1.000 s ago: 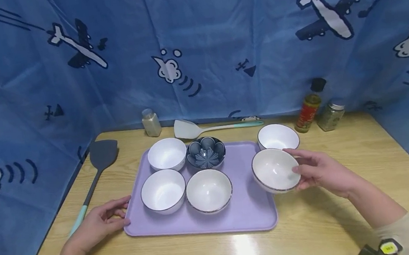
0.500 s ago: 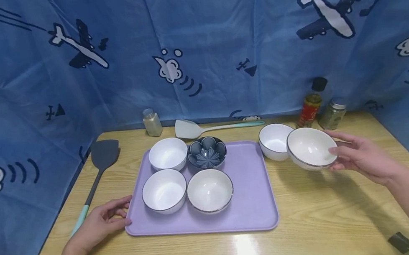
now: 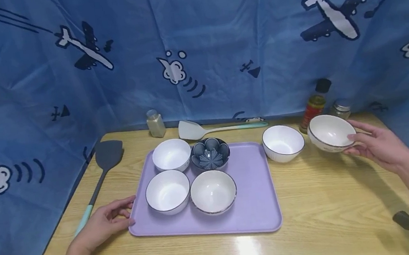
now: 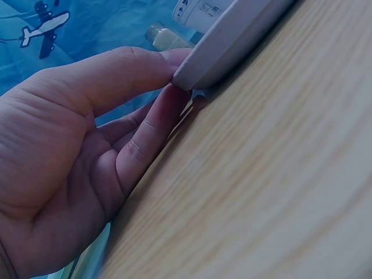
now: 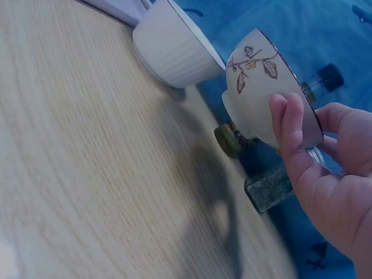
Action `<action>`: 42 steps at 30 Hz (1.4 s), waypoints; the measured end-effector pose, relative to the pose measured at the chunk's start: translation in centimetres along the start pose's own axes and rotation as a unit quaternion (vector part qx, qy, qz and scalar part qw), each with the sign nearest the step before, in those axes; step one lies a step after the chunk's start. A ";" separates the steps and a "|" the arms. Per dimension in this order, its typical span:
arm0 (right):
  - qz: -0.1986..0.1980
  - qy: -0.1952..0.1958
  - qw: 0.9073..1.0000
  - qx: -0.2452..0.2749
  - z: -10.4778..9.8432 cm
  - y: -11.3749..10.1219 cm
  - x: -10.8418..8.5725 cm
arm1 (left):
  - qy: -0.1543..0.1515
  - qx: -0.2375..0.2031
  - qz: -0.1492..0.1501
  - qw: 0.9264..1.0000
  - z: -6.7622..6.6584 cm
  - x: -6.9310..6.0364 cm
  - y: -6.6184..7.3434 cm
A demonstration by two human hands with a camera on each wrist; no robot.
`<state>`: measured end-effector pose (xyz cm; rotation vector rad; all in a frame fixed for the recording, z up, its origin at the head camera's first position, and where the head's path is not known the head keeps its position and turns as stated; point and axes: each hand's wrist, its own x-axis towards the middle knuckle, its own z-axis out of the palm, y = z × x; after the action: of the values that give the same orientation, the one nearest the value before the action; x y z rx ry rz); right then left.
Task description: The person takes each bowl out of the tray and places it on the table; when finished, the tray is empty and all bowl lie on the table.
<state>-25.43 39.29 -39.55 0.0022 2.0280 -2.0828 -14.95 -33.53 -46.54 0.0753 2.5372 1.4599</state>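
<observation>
My right hand [image 3: 381, 147] pinches the right side of a cream bowl [image 3: 329, 132], thumb over its rim; in the right wrist view this bowl [image 5: 256, 87], with a leaf pattern outside, hangs above the table. Left of it stands a white bowl [image 3: 283, 143] on the table, beside the lilac tray [image 3: 255, 206]. My left hand [image 3: 100, 225] pinches the tray's left edge, seen also in the left wrist view, where thumb and fingers of the hand [image 4: 75, 133] grip the rim [image 4: 203, 64]. Two white bowls, a cream bowl [image 3: 213, 191] and a dark flower-shaped bowl [image 3: 210, 154] sit on the tray.
A dark spatula [image 3: 109, 154] lies left of the tray, a pale spatula [image 3: 191, 130] behind it. A small shaker [image 3: 156, 124] stands at the back left; an oil bottle [image 3: 313, 106] and a jar [image 3: 340, 108] stand behind the held bowl.
My right hand has carried the cream bowl from over the tray's right edge to the right and back, past the standing white bowl. My left hand has stayed on the tray's edge.
</observation>
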 end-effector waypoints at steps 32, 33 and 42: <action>-0.005 -0.022 0.998 0.061 -0.6 4.0 2.3 | 0.002 0.004 -0.017 1.000 0.2 0.2 -0.4; -0.004 -0.022 0.998 0.059 -0.6 4.1 2.2 | 0.001 0.005 -0.014 1.000 0.2 0.2 -0.4; 0.015 -0.011 0.999 0.029 -0.5 4.1 2.3 | 0.007 0.006 -0.014 1.000 0.1 0.2 -0.4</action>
<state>-27.03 39.38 -44.01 0.0194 1.9436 -2.1132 -15.07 -33.64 -46.93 0.0317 2.5489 1.4394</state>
